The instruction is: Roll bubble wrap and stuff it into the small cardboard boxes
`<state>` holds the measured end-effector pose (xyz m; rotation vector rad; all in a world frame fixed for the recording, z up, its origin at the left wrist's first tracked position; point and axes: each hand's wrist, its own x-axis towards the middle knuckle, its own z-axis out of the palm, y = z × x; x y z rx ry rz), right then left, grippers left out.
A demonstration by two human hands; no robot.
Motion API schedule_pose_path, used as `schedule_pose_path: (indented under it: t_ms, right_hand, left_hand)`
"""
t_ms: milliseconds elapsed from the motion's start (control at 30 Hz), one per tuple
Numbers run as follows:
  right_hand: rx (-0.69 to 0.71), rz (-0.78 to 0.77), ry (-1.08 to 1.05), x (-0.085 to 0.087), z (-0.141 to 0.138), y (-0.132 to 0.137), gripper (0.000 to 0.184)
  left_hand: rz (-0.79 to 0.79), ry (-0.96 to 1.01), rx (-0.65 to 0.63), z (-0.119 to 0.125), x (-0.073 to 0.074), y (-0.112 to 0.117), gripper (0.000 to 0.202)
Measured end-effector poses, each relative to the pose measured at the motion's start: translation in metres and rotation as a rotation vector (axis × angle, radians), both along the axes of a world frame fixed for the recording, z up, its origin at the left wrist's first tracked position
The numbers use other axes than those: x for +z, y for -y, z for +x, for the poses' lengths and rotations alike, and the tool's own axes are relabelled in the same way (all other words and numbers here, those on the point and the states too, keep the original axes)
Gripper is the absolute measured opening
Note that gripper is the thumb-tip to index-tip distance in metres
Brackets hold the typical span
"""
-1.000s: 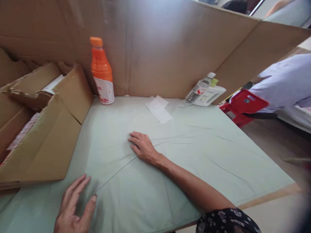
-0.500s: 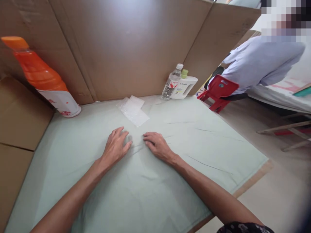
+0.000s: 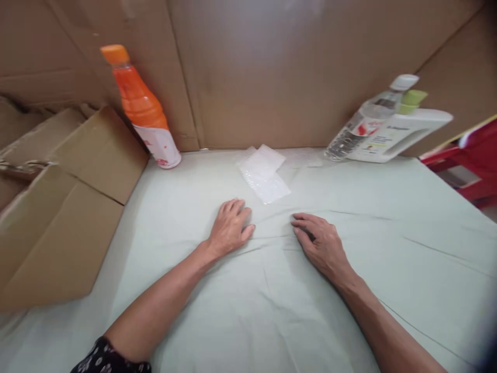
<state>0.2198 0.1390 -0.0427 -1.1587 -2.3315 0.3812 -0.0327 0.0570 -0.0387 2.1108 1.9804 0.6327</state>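
My left hand (image 3: 230,229) lies palm down on a pale green cloth (image 3: 272,300) that covers the table, fingers together and flat. My right hand (image 3: 320,244) rests flat on the same cloth a short way to the right, fingers stretched toward the left hand. Neither hand holds anything. Creases in the cloth run between and around the two hands. Just beyond the hands lie clear plastic bags (image 3: 264,173), flat on the cloth.
An orange bottle (image 3: 140,109) stands at the back left against a cardboard wall (image 3: 272,67). A clear water bottle (image 3: 368,122) and a white jug with a green cap (image 3: 404,132) stand at the back right. An open cardboard box (image 3: 62,207) sits at the left. Something red (image 3: 473,166) shows at the right.
The view swung left, bringing the cardboard box back into sight. My hands have spread a little further apart on the cloth, both still flat.
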Motion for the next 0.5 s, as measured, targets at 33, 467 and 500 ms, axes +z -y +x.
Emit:
schedule_pose_path:
  t_ms: [33, 467, 500]
  right_hand:
    - [-0.003, 0.007, 0.011, -0.002, 0.0, -0.002, 0.031]
    - [0.082, 0.029, 0.303, 0.026, -0.113, -0.044, 0.038]
    - [0.094, 0.02, 0.315, 0.028, -0.126, -0.05, 0.037]
  left_hand:
    - [-0.008, -0.003, 0.003, 0.001, 0.002, 0.002, 0.037]
    - [0.041, 0.075, -0.127, -0.021, -0.006, 0.15, 0.035]
    - [0.044, 0.083, -0.118, -0.021, -0.006, 0.151, 0.034]
